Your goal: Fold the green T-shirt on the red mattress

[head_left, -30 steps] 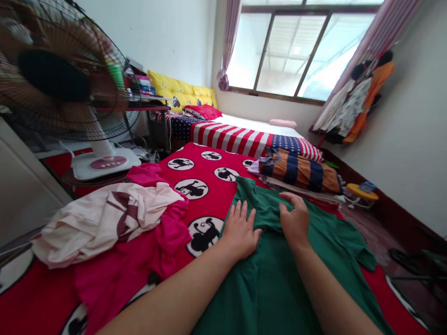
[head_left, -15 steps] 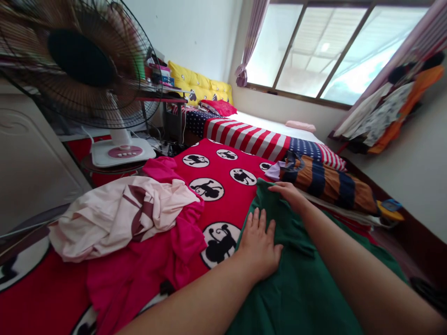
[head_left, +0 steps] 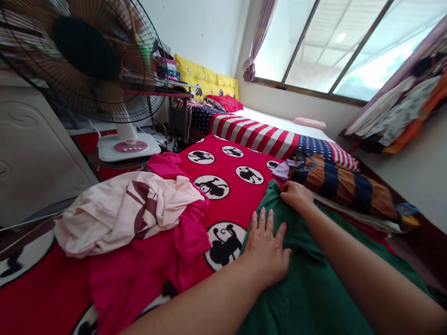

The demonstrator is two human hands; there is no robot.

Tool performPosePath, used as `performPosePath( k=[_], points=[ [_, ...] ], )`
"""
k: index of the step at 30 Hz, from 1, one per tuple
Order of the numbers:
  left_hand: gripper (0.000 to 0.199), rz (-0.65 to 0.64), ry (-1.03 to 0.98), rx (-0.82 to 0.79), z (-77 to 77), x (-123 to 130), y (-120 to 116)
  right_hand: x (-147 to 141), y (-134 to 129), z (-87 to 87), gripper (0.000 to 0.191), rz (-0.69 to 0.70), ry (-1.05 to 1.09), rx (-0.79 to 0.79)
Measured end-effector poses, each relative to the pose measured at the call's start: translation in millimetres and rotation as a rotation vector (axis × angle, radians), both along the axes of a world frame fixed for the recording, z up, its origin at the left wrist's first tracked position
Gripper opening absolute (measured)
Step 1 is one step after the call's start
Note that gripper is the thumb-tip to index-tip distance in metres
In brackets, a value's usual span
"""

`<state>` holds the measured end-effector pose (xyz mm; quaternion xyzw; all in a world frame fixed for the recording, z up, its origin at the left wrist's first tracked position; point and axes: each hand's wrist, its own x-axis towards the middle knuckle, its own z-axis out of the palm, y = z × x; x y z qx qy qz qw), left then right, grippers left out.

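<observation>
A green shirt (head_left: 300, 288) is spread over the red blanket (head_left: 237, 160) with the black-and-white monkey circles. My left hand (head_left: 267, 246) lies flat on the shirt's left side, fingers spread, pressing the cloth. Farther up, my right hand (head_left: 297, 194) has its fingers curled on the shirt near its far corner, pinching the fabric. A small fold of green cloth lies below that hand. To the left of the shirt, a cream garment (head_left: 115, 209) with brown patches rests crumpled on a bright pink garment (head_left: 139, 260).
A standing fan (head_left: 127, 144) is at the left beside a white cabinet (head_left: 42, 139). Folded clothes, an orange-and-navy striped one (head_left: 344, 186) on top, are piled at the right. Behind is a bed with a flag-patterned cover (head_left: 258, 135). Clothes (head_left: 405, 116) hang at the right wall.
My right hand's fingers have curled in and closed on the shirt's far edge. My left hand stays flat on the cloth. The whole view has shifted slightly.
</observation>
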<state>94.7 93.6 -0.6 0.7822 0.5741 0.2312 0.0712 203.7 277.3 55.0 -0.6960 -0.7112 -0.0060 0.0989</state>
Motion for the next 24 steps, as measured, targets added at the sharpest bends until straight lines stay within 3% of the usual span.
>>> performPosePath(
  k=[3, 8, 11, 19, 24],
  points=[
    [0.062, 0.001, -0.006, 0.012, -1.6, 0, 0, -10, 5, 8.2, 0.038, 0.058, 0.025, 0.028],
    [0.062, 0.002, -0.003, 0.031, -3.3, 1, -1, -17, 22, 8.0, 0.025, 0.162, 0.187, 0.004],
    [0.062, -0.008, 0.007, 0.032, -2.1, 0, -1, -21, 27, 3.7, 0.019, 0.2, 0.199, 0.083],
    [0.065, -0.01, 0.052, -0.007, -0.8, 1, 0, -39, 31, -22.5, 0.018, 0.142, 0.071, 0.135],
    [0.065, 0.009, 0.058, -0.01, -0.8, 0, 1, -27, 17, -9.9, 0.022, 0.198, 0.023, 0.162]
  ],
)
